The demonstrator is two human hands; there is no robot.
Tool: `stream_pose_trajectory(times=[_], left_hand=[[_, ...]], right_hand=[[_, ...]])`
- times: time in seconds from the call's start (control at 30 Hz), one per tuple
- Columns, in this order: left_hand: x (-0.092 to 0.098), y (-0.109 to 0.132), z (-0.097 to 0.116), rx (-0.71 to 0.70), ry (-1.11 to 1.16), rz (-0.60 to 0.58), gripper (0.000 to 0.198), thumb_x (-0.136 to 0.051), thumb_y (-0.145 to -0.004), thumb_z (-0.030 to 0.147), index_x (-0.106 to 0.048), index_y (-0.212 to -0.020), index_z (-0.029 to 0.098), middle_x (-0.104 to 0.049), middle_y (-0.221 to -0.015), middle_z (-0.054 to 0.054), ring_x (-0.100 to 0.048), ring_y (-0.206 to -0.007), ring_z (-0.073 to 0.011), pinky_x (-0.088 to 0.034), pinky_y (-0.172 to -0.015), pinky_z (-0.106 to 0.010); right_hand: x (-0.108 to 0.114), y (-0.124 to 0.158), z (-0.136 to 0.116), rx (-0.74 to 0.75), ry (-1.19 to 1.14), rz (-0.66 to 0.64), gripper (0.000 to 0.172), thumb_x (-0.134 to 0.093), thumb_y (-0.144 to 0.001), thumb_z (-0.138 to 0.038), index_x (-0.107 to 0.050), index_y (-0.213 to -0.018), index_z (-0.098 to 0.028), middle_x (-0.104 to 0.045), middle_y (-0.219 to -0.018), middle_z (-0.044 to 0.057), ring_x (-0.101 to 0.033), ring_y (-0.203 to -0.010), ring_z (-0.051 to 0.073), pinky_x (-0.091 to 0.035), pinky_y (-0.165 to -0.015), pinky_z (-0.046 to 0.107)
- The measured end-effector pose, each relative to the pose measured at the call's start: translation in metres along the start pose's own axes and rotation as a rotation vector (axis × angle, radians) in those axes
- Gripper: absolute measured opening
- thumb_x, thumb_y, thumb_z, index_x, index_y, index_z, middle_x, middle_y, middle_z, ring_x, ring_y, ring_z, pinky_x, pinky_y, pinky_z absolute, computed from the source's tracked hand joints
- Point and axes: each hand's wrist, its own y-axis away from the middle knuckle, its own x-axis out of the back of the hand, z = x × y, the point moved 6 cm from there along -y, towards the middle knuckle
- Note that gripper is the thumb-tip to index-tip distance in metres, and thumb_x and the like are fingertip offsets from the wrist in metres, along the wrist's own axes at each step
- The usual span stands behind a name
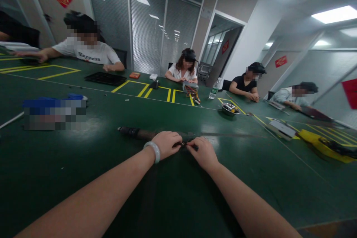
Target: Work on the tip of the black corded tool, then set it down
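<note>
Beyond the left hand [166, 145] and right hand [205, 153], pinching a dark piece [183, 144], are a rod [143, 134] and bowl [230, 113].

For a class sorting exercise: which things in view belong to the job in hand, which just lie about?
Job, probably:
small dark part between left hand and right hand
dark cylindrical object beyond

Lying about, apparently:
bottle
orange box
black tray
</note>
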Motion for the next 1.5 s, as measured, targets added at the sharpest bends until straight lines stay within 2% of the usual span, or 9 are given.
stream_pose_trajectory(times=[0.37,0.63,0.9,1.03,1.1,1.2,1.27,1.4,1.5], left_hand=[[0.000,0.000,0.001,-0.015,0.007,-0.005,0.012,-0.052,-0.086,0.029,-0.060,-0.092,0.022,-0.062,-0.094,-0.002,-0.058,-0.087,-0.0176,-0.043,-0.079,-0.031],[-0.004,-0.002,0.000,-0.022,0.034,0.010,0.011,-0.052,-0.087,0.029,-0.060,-0.088,0.021,-0.062,-0.090,-0.002,-0.058,-0.086,-0.0169,-0.043,-0.080,-0.030],[-0.005,-0.002,-0.002,0.025,0.038,-0.004,0.012,-0.055,-0.084,0.029,-0.060,-0.092,0.020,-0.063,-0.091,-0.003,-0.059,-0.085,-0.0174,-0.044,-0.079,-0.030],[-0.004,-0.001,-0.003,0.031,0.047,-0.002,0.014,-0.055,-0.085,0.030,-0.059,-0.094,0.021,-0.063,-0.093,-0.002,-0.060,-0.086,-0.0174,-0.044,-0.080,-0.030],[-0.004,-0.001,-0.004,0.036,0.049,-0.002,0.014,-0.056,-0.084,0.030,-0.059,-0.094,0.021,-0.063,-0.093,-0.002,-0.060,-0.087,-0.0176,-0.044,-0.080,-0.030],[-0.004,-0.001,-0.005,0.042,0.050,-0.010,0.014,-0.056,-0.084,0.029,-0.058,-0.096,0.022,-0.063,-0.096,-0.002,-0.061,-0.089,-0.0181,-0.045,-0.081,-0.030],[-0.003,-0.001,-0.003,0.042,0.053,-0.014,0.019,-0.056,-0.084,0.028,-0.057,-0.101,0.022,-0.063,-0.101,-0.003,-0.061,-0.091,-0.0188,-0.045,-0.083,-0.031],[0.006,0.001,0.000,0.090,0.058,0.048,0.043,-0.059,-0.081,0.038,-0.048,-0.119,0.022,-0.061,-0.113,-0.005,-0.059,-0.102,-0.0233,-0.045,-0.090,-0.037],[0.021,0.005,0.004,0.069,0.048,0.171,0.052,-0.055,-0.082,0.044,-0.043,-0.126,0.019,-0.054,-0.126,-0.008,-0.045,-0.123,-0.0260,-0.032,-0.107,-0.043]], right_hand=[[-0.008,0.000,0.004,-0.014,-0.006,-0.008,0.005,-0.061,-0.083,-0.024,-0.064,-0.084,-0.021,-0.065,-0.087,0.001,-0.056,-0.087,0.016,-0.040,-0.082,0.030],[-0.012,-0.002,-0.001,0.070,0.105,-0.010,0.007,-0.059,-0.085,-0.025,-0.063,-0.082,-0.019,-0.064,-0.086,0.003,-0.054,-0.088,0.018,-0.039,-0.083,0.031],[-0.012,-0.005,-0.006,0.168,0.312,-0.052,0.016,-0.050,-0.091,-0.027,-0.064,-0.086,-0.020,-0.062,-0.087,0.006,-0.052,-0.089,0.019,-0.037,-0.082,0.033],[-0.016,-0.006,-0.007,0.229,0.345,-0.076,0.021,-0.046,-0.093,-0.026,-0.064,-0.085,-0.021,-0.063,-0.086,0.006,-0.053,-0.088,0.019,-0.039,-0.082,0.031],[-0.017,-0.007,-0.005,0.224,0.334,-0.066,0.021,-0.045,-0.094,-0.026,-0.064,-0.087,-0.021,-0.064,-0.092,0.006,-0.054,-0.092,0.018,-0.041,-0.083,0.031],[-0.020,-0.008,-0.003,0.196,0.288,-0.031,0.016,-0.047,-0.092,-0.024,-0.063,-0.094,-0.021,-0.060,-0.115,0.006,-0.053,-0.106,0.018,-0.041,-0.090,0.031],[-0.023,-0.010,-0.001,0.159,0.271,-0.061,0.015,-0.048,-0.092,-0.023,-0.061,-0.098,-0.020,-0.061,-0.115,0.007,-0.056,-0.103,0.017,-0.043,-0.087,0.029],[-0.029,-0.012,-0.001,0.128,0.333,-0.183,0.015,-0.046,-0.093,-0.025,-0.059,-0.098,-0.018,-0.066,-0.091,0.007,-0.062,-0.082,0.017,-0.045,-0.075,0.028],[-0.030,-0.017,0.002,0.125,0.370,-0.224,0.017,-0.045,-0.094,-0.025,-0.058,-0.100,-0.018,-0.066,-0.091,0.008,-0.061,-0.083,0.017,-0.043,-0.076,0.027]])
